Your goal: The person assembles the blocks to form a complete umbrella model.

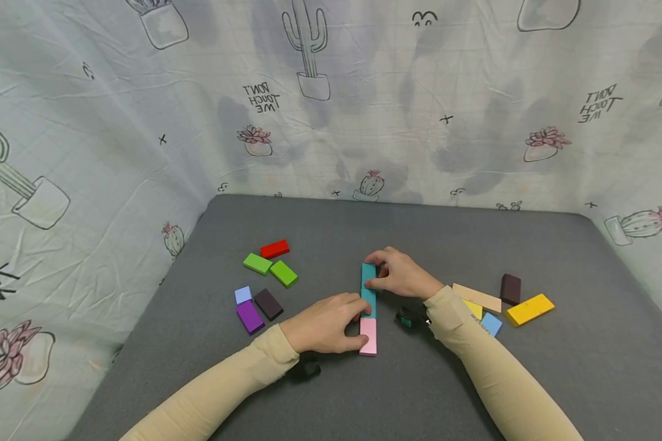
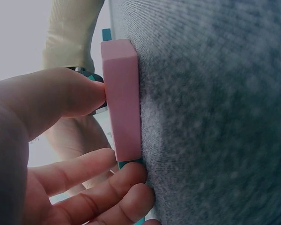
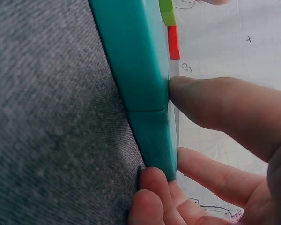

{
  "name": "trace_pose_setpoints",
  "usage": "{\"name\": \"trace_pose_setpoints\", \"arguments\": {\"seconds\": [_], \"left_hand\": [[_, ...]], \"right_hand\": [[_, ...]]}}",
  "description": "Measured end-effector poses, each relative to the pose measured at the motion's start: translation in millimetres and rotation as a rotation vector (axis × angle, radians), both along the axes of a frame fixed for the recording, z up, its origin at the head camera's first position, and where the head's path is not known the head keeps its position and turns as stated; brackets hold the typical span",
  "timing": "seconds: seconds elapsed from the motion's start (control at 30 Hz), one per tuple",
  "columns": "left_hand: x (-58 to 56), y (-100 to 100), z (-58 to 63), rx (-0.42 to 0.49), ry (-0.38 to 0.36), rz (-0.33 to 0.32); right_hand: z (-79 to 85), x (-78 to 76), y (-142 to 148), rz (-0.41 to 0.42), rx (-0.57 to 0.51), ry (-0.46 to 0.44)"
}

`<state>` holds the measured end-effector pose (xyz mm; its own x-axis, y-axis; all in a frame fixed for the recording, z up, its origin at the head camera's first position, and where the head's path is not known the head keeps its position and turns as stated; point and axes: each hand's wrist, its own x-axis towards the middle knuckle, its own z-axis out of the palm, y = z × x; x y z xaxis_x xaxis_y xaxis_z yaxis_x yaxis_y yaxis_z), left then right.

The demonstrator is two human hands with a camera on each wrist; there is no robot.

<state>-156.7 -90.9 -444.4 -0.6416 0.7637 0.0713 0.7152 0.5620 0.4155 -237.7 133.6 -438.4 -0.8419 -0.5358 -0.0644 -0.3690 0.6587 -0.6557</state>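
A pink block [image 1: 368, 336] lies flat at the near end of a straight row, end to end with two teal blocks [image 1: 368, 297]. My left hand [image 1: 328, 323] holds the pink block from the left. Its thumb [image 2: 86, 93] presses on the block's top face, and its fingertips [image 2: 133, 173] are where pink meets teal. At the row's far end, my right hand [image 1: 401, 274] grips the farther teal block [image 3: 154, 145]. Its thumb rests on top near the teal seam while its other fingers curl at the far end.
Left of the row lie a red block [image 1: 274, 248], two green blocks [image 1: 284, 274], a small light-blue block [image 1: 243, 296], a purple block [image 1: 251, 316] and a dark brown block [image 1: 268, 304]. Tan [image 1: 477, 298], yellow [image 1: 529, 310], blue [image 1: 491, 324] and brown [image 1: 510, 289] blocks lie right.
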Motion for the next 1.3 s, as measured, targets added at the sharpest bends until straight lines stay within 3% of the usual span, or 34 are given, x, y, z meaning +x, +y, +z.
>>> {"name": "trace_pose_setpoints", "arguments": {"seconds": [1.3], "left_hand": [[0.5,-0.5,1.4,0.001,-0.010,0.001]], "right_hand": [[-1.3,-2.4,3.0,0.031,-0.018,-0.028]]}}
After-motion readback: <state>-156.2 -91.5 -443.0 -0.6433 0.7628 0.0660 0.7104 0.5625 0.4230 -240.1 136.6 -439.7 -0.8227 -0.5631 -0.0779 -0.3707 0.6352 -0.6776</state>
